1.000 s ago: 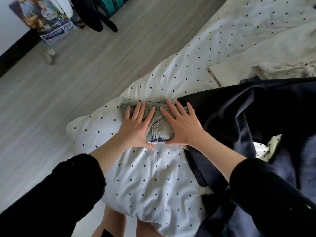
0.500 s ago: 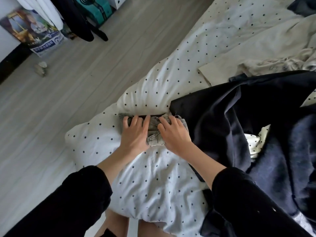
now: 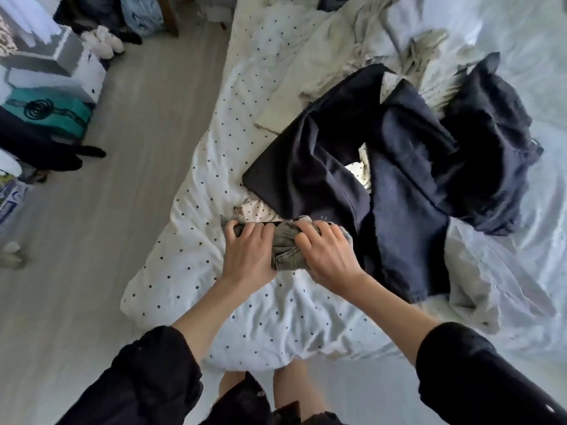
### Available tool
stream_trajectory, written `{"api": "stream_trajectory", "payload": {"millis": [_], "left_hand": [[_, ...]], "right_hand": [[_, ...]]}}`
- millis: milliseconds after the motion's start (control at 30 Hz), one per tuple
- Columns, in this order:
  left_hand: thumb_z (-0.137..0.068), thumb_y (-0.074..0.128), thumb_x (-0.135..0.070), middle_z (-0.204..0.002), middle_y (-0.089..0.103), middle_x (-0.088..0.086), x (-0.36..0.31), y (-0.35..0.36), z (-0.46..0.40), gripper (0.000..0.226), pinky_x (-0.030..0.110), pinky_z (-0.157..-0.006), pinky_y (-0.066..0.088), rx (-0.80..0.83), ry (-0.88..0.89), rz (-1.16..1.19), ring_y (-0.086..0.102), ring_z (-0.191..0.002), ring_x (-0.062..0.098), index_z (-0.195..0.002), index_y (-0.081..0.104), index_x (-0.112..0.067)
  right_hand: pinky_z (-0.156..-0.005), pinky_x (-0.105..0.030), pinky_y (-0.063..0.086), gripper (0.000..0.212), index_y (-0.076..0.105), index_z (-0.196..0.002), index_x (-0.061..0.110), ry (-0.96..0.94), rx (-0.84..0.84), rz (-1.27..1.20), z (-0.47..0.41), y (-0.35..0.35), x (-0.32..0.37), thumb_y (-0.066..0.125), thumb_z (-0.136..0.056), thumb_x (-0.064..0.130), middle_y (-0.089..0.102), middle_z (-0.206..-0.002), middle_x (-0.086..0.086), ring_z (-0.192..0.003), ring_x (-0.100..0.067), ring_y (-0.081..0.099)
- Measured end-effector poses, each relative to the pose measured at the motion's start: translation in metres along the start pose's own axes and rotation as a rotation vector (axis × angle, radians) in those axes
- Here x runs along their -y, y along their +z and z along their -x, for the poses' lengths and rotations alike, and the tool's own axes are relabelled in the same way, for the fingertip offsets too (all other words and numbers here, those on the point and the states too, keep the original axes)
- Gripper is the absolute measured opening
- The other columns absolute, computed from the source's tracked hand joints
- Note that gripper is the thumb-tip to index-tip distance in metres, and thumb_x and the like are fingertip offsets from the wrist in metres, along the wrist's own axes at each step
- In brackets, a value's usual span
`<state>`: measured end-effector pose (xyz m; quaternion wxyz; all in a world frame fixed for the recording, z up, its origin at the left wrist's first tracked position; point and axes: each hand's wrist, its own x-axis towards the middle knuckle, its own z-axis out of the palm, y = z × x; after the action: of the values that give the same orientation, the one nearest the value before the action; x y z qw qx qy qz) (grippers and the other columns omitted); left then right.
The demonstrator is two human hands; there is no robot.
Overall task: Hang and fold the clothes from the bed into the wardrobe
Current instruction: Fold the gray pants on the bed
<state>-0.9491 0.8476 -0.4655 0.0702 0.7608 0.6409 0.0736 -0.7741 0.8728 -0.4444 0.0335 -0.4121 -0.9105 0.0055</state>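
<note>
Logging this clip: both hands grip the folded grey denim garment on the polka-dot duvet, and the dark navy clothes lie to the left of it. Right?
Not quite. The head view shows the dark navy clothes lying to the right of the grey denim garment, not the left. The rest holds: left hand and right hand grip it on the polka-dot duvet.

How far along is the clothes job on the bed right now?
Early on. Done: the small grey denim piece looks folded into a compact bundle on the dotted duvet. In hand: the left hand and right hand both grip that bundle. Left: the dark garments and the cream clothes lie unfolded on the bed, and nothing shown has reached a wardrobe.
</note>
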Motion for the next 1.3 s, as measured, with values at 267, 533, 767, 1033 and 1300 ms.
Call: {"api": "stream_trajectory", "payload": {"millis": [267,533,767,1033,1300], "left_hand": [[-0.066,0.057,-0.044,-0.077,0.060,0.000,-0.172,-0.055,-0.024,0.043,0.048,-0.092,0.039,-0.019,0.527,0.163,0.059,-0.078,0.024,-0.094,0.059,-0.012],[-0.068,0.042,-0.047,-0.079,0.067,0.006,-0.450,-0.077,0.002,0.053,0.053,-0.089,0.042,-0.096,1.133,0.227,0.063,-0.074,0.026,-0.095,0.064,-0.008],[-0.059,0.060,-0.044,-0.079,0.066,0.005,-0.667,-0.087,0.095,0.049,0.045,-0.091,0.028,-0.116,1.540,0.341,0.063,-0.076,0.027,-0.095,0.062,-0.011],[-0.056,0.060,-0.044,-0.079,0.063,0.001,-0.882,-0.133,0.239,0.050,0.045,-0.094,0.028,-0.177,1.958,0.604,0.062,-0.079,0.027,-0.094,0.060,-0.013],[-0.053,0.067,-0.040,-0.086,0.065,0.004,-1.067,-0.215,0.381,0.055,0.050,-0.096,0.035,-0.124,2.297,0.797,0.062,-0.088,0.029,-0.100,0.061,-0.011]], "right_hand": [[-0.068,-0.039,0.048,0.041,0.048,-0.095,0.012,0.458,-0.090,0.163,0.166,-0.110,-0.049,0.071,-0.061,0.017,0.059,-0.119,-0.010,-0.083,-0.030,0.057],[-0.067,-0.036,0.050,0.033,0.044,-0.095,0.015,1.012,-0.196,0.365,0.410,-0.195,-0.086,0.062,-0.068,0.023,0.062,-0.116,-0.010,-0.082,-0.032,0.060],[-0.068,-0.037,0.047,0.028,0.047,-0.095,0.014,1.396,-0.227,0.601,0.606,-0.254,-0.069,0.058,-0.072,0.025,0.062,-0.120,-0.010,-0.084,-0.032,0.061],[-0.067,-0.037,0.050,0.026,0.042,-0.095,0.015,1.806,-0.169,0.889,0.792,-0.338,-0.021,0.046,-0.072,0.028,0.063,-0.120,-0.010,-0.085,-0.031,0.064],[-0.070,-0.038,0.052,0.048,0.041,-0.097,0.013,2.100,0.060,1.110,0.939,-0.457,0.023,0.073,-0.061,0.020,0.063,-0.121,-0.012,-0.088,-0.032,0.065]]}}
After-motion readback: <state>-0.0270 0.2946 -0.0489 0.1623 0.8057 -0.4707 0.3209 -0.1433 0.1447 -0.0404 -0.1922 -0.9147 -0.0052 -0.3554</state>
